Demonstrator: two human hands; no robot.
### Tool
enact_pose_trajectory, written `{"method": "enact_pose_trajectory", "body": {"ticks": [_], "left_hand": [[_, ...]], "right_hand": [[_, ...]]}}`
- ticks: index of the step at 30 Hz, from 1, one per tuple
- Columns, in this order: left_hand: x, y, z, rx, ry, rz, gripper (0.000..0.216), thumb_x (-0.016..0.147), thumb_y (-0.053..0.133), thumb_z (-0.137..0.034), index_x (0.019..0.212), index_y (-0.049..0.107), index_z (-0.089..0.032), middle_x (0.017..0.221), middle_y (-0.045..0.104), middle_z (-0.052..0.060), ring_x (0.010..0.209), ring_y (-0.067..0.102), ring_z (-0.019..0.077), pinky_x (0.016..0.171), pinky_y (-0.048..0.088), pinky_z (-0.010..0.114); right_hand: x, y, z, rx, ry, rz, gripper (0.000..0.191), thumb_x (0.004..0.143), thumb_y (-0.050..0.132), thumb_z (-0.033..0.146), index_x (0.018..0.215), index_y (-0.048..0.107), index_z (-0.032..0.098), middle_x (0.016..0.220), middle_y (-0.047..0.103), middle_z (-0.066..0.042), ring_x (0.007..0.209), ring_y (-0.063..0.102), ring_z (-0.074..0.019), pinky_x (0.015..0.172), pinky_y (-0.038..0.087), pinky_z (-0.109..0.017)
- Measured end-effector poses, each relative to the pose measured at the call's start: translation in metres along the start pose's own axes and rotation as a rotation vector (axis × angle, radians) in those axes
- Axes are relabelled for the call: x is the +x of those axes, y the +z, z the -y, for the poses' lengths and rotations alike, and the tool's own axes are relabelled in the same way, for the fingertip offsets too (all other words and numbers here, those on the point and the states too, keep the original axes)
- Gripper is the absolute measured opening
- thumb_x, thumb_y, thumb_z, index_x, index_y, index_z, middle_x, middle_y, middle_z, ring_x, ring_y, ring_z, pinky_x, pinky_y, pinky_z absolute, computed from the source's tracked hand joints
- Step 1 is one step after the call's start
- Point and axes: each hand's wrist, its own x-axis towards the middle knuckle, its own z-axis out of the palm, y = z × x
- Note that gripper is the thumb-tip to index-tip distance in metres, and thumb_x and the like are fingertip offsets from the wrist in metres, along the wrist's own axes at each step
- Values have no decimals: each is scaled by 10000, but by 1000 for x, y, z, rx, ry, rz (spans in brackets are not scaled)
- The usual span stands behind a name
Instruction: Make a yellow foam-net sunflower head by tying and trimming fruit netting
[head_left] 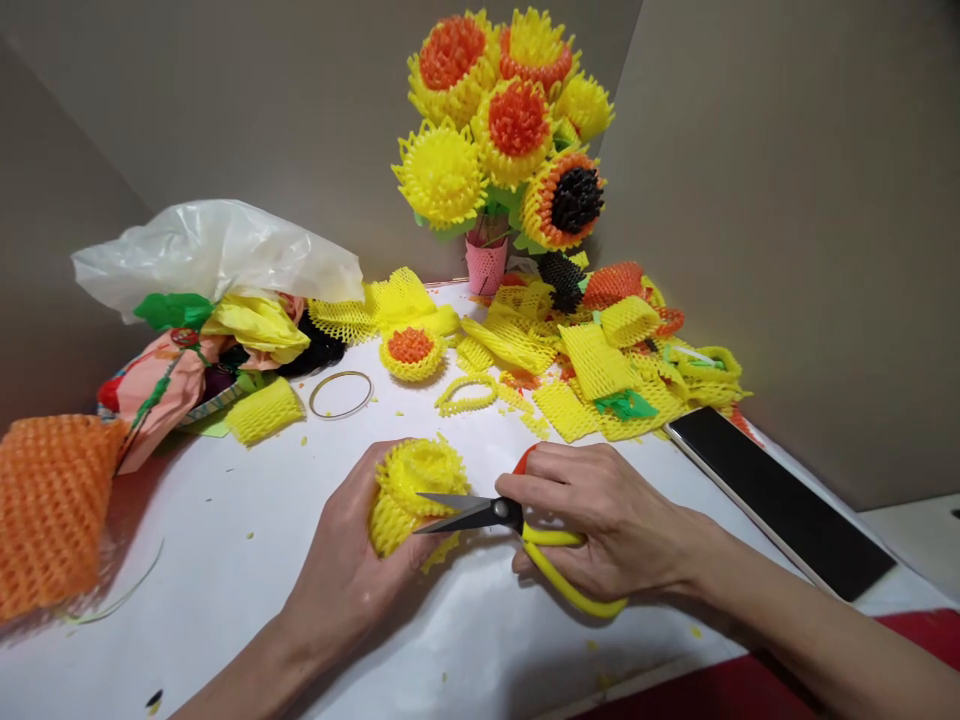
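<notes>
My left hand (349, 545) is closed round a rolled piece of yellow foam netting (416, 480), its looped, frilly end facing up. In my right hand (600, 510) is a pair of scissors (566, 575) with yellow handles and dark blades. The blades are parted and point left, across the front of the yellow roll. Whether they touch the netting I cannot tell. Just beyond my hands lie a yellow netting ring (466, 395) and a small yellow flower head with an orange centre (412, 353).
Several netting flowers (517, 120) stand in a pink pot (486, 262) at the back. Yellow netting scraps (596, 360) heap at the right, by a black phone (780, 500). A bangle (340, 394), a plastic bag (217, 250) and orange netting (56, 510) lie to the left.
</notes>
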Motion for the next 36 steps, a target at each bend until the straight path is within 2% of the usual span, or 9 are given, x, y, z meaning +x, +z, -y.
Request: {"method": "enact_pose_trajectory", "body": {"ticks": [4,10,14,19,27,31,34,36], "left_hand": [[-1,3,-1,-13,-22,9,311,864,661,-380,1117,542,-243,1008,624,21,821,574,206,734,456,300],[0,6,1,-7,-59,-1,341,856,666,-378,1139,548,-229,1038,643,25,902,599,219,783,458,309],[1,6,-1,-13,-92,38,347,869,645,-407,1140,551,-212,1066,642,42,943,603,232,822,452,331],[2,4,0,45,-110,19,339,838,655,-353,1126,547,-210,1058,635,56,941,594,252,828,447,364],[4,4,3,16,-91,28,405,857,675,-413,1179,523,-220,1123,618,60,1013,594,260,908,443,397],[3,4,5,6,-7,-18,442,846,703,-334,1237,513,-257,1267,556,61,1156,544,255,1012,411,399],[3,3,7,23,81,-67,457,846,689,-251,1268,523,-306,1403,482,47,1321,449,245,1088,367,382],[4,1,7,20,88,-77,466,839,703,-262,1270,537,-324,1435,469,42,1368,417,248,1096,371,373]], "right_hand": [[0,2,1,-29,-12,15,303,924,598,414,1076,640,156,742,581,-15,679,505,-167,583,324,-289],[-2,5,1,-31,-24,-30,241,939,595,323,1090,631,140,722,595,-2,649,521,-145,560,314,-277],[-4,6,0,-105,-51,-60,196,936,499,221,1070,620,146,694,597,-11,619,510,-152,553,316,-278],[-5,7,5,-167,-74,-69,225,934,434,177,1079,603,146,674,591,-10,595,516,-151,542,331,-272],[-5,9,8,-68,-24,-73,208,928,460,171,1028,640,142,654,602,-10,571,523,-146,532,340,-254],[-4,9,7,22,0,-83,210,911,503,163,1051,656,131,670,635,-13,578,545,-144,545,360,-249],[-4,11,6,65,13,-140,211,897,534,159,1054,668,118,690,658,-22,586,557,-145,544,363,-252],[-3,13,5,102,41,-174,189,899,566,176,1041,677,122,687,655,-16,581,553,-138,538,363,-247]]}}
